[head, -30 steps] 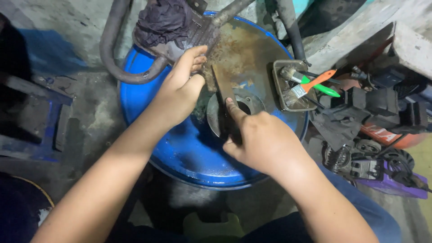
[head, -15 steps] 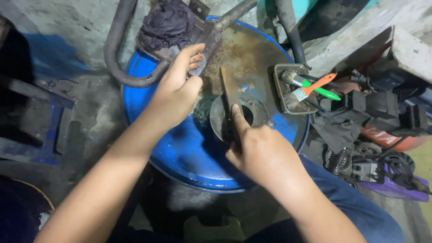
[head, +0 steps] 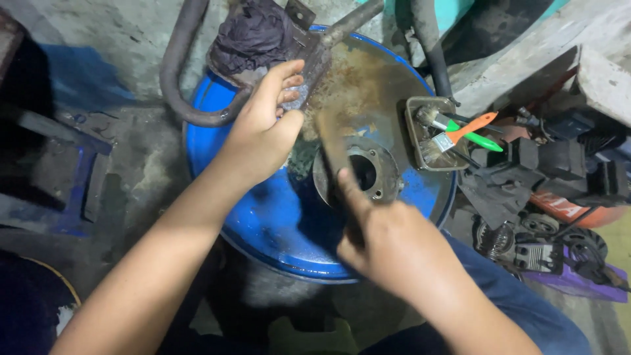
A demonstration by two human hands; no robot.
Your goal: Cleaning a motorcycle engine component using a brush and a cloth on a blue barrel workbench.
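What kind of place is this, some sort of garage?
Probably a small repair workshop. A blue drum with a rusty top serves as a bench, a tin beside it holds paintbrushes, and greasy machine parts lie heaped on the concrete floor.

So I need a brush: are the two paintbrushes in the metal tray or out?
In: both paintbrushes lie in the metal tray, handles overhanging its edge.

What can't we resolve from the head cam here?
- Handle of the flat blade: head view, hidden inside the right hand.
- Small part under the left hand: fingers cover most of it.
- Tray contents beyond the brushes: too small.
- Pipe: cut off at the top edge.
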